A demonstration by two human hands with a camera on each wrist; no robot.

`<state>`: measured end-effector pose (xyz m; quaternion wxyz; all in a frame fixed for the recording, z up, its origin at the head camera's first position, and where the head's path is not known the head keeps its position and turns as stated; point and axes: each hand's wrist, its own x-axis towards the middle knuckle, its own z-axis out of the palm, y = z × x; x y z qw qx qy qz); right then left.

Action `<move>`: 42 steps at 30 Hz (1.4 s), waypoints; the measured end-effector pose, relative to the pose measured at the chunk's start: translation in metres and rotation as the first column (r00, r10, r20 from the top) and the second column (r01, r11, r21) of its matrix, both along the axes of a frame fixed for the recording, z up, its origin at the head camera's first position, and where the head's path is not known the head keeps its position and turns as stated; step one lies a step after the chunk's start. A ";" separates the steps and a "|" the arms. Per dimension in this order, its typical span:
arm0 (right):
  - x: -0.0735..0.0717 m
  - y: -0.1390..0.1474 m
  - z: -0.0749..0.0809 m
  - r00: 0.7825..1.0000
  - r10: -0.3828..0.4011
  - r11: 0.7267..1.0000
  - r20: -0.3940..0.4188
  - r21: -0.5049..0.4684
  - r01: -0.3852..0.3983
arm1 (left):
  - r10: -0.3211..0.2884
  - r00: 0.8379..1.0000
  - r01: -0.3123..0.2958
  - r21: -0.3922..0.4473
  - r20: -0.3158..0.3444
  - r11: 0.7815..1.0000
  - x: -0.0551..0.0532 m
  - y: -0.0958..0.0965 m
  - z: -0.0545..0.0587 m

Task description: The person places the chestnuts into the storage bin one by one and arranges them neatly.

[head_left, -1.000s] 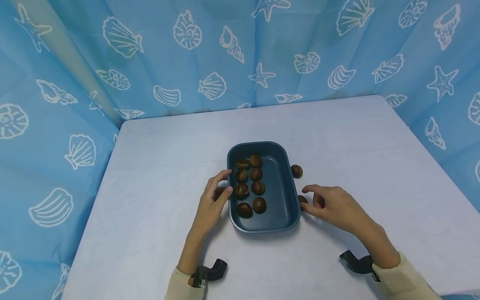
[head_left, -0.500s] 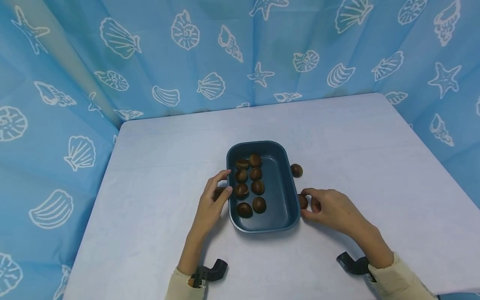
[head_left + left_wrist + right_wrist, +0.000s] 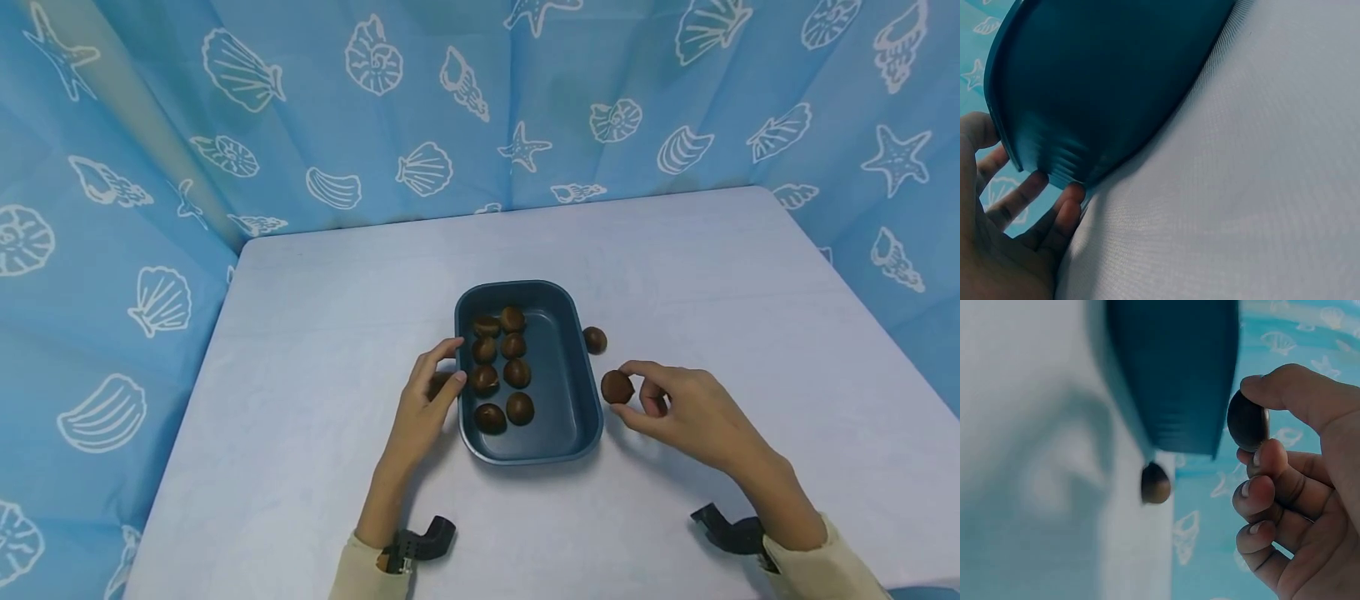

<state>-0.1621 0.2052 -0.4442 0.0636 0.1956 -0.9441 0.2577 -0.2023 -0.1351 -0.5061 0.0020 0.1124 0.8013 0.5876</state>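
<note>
A dark blue rectangular tray (image 3: 558, 400) stands on the white-covered table, with two columns of brown chestnuts (image 3: 516, 372) along its left half. My left hand (image 3: 420, 412) rests at the tray's left side, thumb and index fingertips at the rim. In the left wrist view, the other fingertips (image 3: 1074, 192) touch the outer wall. My right hand (image 3: 686, 412) pinches a chestnut (image 3: 617, 387) between thumb and fingertips, just right of the tray. The right wrist view shows this chestnut (image 3: 1248, 422) raised to about the tray's rim.
Another chestnut (image 3: 595, 340) lies on the table against the tray's right side, toward the back. White cloth (image 3: 315, 350) covers the table. A blue curtain (image 3: 300, 108) with white shell prints hangs behind and at both sides.
My right hand closed thumb and fingers on the chestnut beside the tray, then lifted it up and slightly to the right. My left hand and the tray have stayed put.
</note>
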 end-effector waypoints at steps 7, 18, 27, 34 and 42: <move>0.005 -0.022 0.016 0.990 0.120 0.992 -0.075 -0.017 -0.122 | 0.000 1.000 0.000 0.004 -0.002 1.000 0.001 -0.001 0.001; -0.006 -0.065 0.015 0.963 0.266 0.963 -0.034 0.055 -0.264 | 0.001 1.000 -0.001 0.004 0.002 1.000 0.001 -0.001 0.001; -0.015 -0.088 0.007 0.938 0.346 0.934 -0.001 0.092 -0.345 | -0.006 1.000 0.006 0.006 0.005 1.000 -0.001 -0.001 0.000; -0.018 -0.096 0.000 0.923 0.380 0.920 0.061 0.079 -0.384 | -0.014 1.000 0.014 -0.003 0.013 1.000 -0.002 0.001 -0.002; -0.023 -0.103 -0.002 0.896 0.442 0.892 0.049 0.086 -0.444 | -0.009 1.000 0.009 0.015 0.009 1.000 -0.001 -0.001 -0.002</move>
